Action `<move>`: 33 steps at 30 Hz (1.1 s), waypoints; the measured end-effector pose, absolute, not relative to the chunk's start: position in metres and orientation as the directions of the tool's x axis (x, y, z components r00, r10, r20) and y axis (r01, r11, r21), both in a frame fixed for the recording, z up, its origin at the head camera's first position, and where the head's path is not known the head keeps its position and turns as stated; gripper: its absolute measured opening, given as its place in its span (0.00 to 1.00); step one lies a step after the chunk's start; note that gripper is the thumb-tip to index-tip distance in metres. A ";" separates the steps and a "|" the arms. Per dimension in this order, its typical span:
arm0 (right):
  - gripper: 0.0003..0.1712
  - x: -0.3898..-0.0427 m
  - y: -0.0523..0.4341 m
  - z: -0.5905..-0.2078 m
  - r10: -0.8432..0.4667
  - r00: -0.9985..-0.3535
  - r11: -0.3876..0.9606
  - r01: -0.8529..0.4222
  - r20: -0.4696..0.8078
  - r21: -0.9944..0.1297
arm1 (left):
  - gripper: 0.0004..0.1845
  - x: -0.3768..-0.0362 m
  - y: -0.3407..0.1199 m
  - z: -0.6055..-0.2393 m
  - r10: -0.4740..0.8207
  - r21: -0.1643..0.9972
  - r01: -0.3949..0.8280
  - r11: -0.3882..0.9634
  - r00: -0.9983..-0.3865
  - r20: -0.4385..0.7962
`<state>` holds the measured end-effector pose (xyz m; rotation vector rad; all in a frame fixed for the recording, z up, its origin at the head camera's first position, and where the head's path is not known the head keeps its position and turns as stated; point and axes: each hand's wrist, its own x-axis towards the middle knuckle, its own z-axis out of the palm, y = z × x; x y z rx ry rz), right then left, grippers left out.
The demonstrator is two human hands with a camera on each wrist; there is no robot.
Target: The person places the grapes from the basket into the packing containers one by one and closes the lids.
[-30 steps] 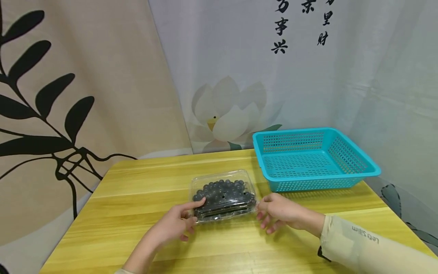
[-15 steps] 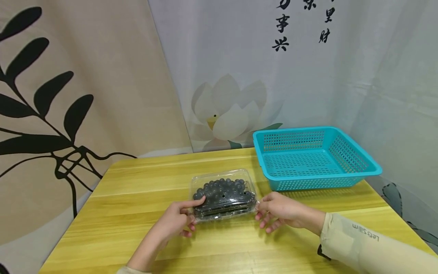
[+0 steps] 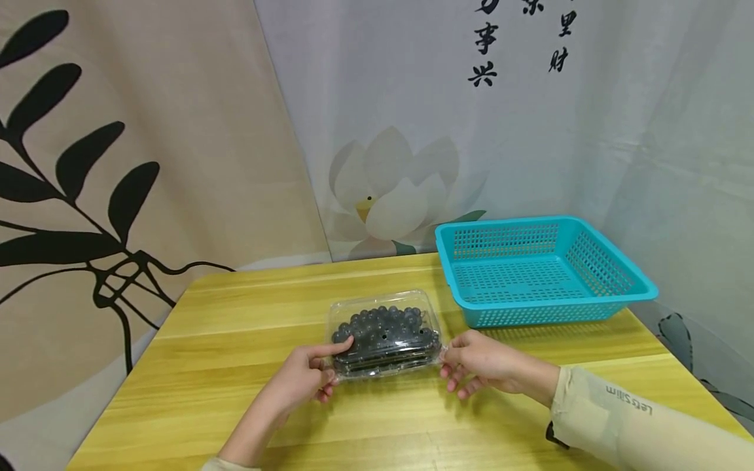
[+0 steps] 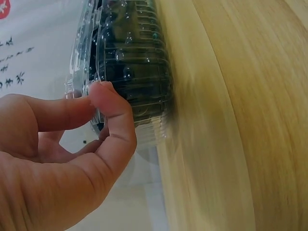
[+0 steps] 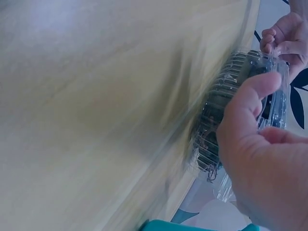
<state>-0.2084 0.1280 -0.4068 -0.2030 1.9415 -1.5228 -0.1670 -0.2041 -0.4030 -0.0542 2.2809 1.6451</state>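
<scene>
Head view: we hold a clear clamshell box (image 3: 383, 333) of blueberries at both near corners on the yellow surface (image 3: 235, 392).
Thin, springy plastic, light and easily crushed, so we judge the rim best; our left hand (image 3: 303, 379) pinches the left corner, our right hand (image 3: 480, 363) the right, fingers curled onto the rim.

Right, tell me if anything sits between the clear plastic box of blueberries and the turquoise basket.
Nothing visible does. The clear plastic clamshell box of blueberries lies on the yellow wooden table, both hands at its ends; only bare tabletop separates it from the turquoise perforated plastic basket.
</scene>
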 end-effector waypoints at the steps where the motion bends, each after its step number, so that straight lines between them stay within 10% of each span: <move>1: 0.14 -0.208 0.128 -0.407 -0.495 -0.775 0.310 0.264 -0.392 -0.913 | 0.34 -0.167 -0.204 -0.403 0.158 0.917 -0.215 0.336 -0.947 -0.280; 33: 0.13 -0.207 0.124 -0.406 -0.466 -0.803 0.314 0.243 -0.372 -0.918 | 0.34 -0.175 -0.204 -0.403 0.133 0.911 -0.212 0.354 -0.953 -0.273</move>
